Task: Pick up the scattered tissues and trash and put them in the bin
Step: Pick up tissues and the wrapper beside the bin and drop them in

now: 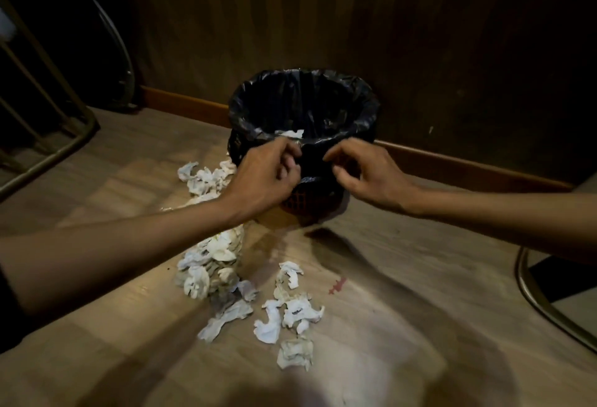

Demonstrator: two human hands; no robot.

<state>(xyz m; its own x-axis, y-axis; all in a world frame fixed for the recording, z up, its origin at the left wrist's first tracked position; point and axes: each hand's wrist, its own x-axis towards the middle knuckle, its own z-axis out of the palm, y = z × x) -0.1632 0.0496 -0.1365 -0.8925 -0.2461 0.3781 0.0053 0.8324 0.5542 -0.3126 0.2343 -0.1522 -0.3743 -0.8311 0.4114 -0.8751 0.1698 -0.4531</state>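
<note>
A round lattice bin [310,203] lined with a black bag [355,109] stands on the wooden floor against the wall. A white tissue [290,133] lies inside it at the near rim. My left hand [265,177] is at that near rim, fingers pinched on the bag's edge. My right hand [368,177] hovers beside it at the bin's front, thumb and fingers curled and apart with nothing in them. Crumpled white tissues lie scattered on the floor: a heap [206,177] left of the bin, a bigger heap [210,264] under my left forearm, and several pieces [290,309] in front.
A metal chair frame [48,154] stands at the left. A curved metal base [542,303] sits on the floor at the right. A wooden skirting board [187,104] runs along the dark wall behind the bin. A small red stain [337,285] marks the floor.
</note>
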